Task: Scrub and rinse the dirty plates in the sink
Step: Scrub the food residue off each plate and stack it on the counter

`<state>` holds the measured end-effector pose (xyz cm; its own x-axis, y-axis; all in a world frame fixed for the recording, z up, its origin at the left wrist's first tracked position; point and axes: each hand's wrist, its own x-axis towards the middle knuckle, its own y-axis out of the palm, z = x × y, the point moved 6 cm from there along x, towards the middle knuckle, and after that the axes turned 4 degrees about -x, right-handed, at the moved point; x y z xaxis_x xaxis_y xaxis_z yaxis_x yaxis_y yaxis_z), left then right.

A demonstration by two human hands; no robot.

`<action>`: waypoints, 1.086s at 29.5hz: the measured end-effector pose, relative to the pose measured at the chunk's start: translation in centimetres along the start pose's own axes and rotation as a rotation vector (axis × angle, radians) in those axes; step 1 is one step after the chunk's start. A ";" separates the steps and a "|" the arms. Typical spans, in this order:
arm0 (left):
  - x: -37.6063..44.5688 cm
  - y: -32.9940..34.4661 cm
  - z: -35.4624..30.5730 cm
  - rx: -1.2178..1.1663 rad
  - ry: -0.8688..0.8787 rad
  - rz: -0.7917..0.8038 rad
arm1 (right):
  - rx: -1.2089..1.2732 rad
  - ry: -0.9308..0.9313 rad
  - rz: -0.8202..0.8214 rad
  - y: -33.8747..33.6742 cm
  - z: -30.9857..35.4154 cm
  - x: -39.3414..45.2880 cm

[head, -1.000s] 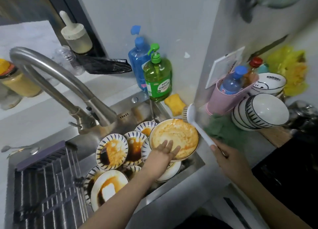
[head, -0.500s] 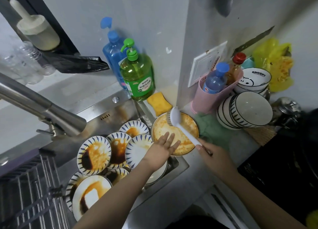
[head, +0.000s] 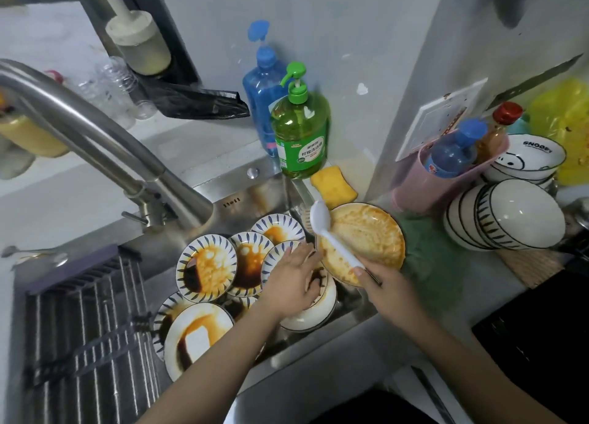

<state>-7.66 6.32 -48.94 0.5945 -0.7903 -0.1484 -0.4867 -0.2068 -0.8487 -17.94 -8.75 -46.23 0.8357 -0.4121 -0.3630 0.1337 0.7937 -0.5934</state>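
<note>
A pale grey wall (head: 318,24) fills the view from 11 to 1 o'clock, meeting a second wall panel (head: 452,40) at a corner. A white socket plate (head: 443,120) sits on that panel at 2 o'clock. A dark window frame (head: 153,24) slants at 11 o'clock. The bench (head: 63,200) is light grey, softly lit.

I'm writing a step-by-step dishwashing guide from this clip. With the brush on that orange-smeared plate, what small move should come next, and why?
Probably sweep the white brush back across the orange-smeared plate. The right hand grips its handle with the head at the plate's left rim, the left hand steadies that edge, and sauce film covers the whole face.
</note>
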 end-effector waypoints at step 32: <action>-2.8 3.5 15.5 -0.624 -0.966 -0.058 | -0.129 0.042 0.195 10.4 2.8 3.5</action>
<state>-1.08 16.78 -59.34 0.7380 -0.0544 -0.6726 -0.5142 -0.6909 -0.5082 -12.12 -0.66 -51.68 0.8155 -0.2768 -0.5083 -0.0999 0.7977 -0.5948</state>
